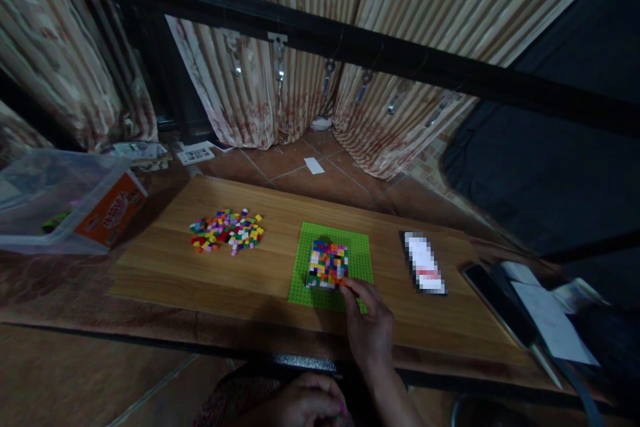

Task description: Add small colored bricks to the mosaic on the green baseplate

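Note:
On a wooden board lies a green baseplate (360, 253), with a square of small multicoloured toy bricks (327, 263) built up on it. My right hand (373, 323) reaches in from below, thumb and forefinger pinched together at the near right corner of that square. Whatever is between those fingertips is too small to make out. Low in the view, in front of the board's near edge, my left hand (315, 400) is curled closed. A tiny pink bit shows by its fingers, but what it holds is hidden.
Loose bricks (227, 230) lie in a heap on the left of the wooden board (165, 267). A clear plastic box (40, 193) stands further left. Toward the right are a lit phone (424, 263), a dark flat object (500, 303) and papers (553, 320). A black bar (320, 33) crosses above.

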A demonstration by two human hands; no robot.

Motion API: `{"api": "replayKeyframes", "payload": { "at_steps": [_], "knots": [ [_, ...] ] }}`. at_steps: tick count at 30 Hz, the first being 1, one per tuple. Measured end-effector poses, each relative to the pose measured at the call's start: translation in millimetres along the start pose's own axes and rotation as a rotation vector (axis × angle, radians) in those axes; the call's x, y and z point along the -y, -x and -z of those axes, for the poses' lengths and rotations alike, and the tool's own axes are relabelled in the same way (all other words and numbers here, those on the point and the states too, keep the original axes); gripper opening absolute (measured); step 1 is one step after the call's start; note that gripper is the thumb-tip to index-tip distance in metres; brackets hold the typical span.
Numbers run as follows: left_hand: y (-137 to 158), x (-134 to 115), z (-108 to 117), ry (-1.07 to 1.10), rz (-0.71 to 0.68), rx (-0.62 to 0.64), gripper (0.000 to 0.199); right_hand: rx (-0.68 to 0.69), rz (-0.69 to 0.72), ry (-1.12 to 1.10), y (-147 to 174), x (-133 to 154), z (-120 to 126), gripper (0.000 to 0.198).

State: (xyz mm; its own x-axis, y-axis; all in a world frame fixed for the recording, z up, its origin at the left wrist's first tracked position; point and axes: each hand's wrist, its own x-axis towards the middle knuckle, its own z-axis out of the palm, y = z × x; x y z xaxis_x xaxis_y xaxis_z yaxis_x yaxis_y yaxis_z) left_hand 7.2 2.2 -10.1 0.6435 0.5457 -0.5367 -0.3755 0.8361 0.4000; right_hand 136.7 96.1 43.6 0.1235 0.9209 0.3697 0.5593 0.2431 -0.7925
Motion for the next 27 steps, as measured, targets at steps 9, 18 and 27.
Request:
{"api": "replayKeyframes", "payload": {
  "at_steps": [9, 18, 27],
  "knots": [
    [0.7, -9.2, -2.3, -0.106, 0.019, 0.015, 0.018, 0.028, 0.124, 0.155, -11.9, -2.1, -18.9, 0.018],
    [1.5, -11.0, -1.5, -0.163, 0.055, -0.028, 0.018, -0.048, 0.049, 0.17, -13.8, 4.3, -27.1, 0.017],
    [3.2, -15.8, -3.2, -0.211, 0.036, -0.019, 0.018, -0.16, -0.203, -0.087, -14.1, 7.2, -39.8, 0.011]
  ]
}}
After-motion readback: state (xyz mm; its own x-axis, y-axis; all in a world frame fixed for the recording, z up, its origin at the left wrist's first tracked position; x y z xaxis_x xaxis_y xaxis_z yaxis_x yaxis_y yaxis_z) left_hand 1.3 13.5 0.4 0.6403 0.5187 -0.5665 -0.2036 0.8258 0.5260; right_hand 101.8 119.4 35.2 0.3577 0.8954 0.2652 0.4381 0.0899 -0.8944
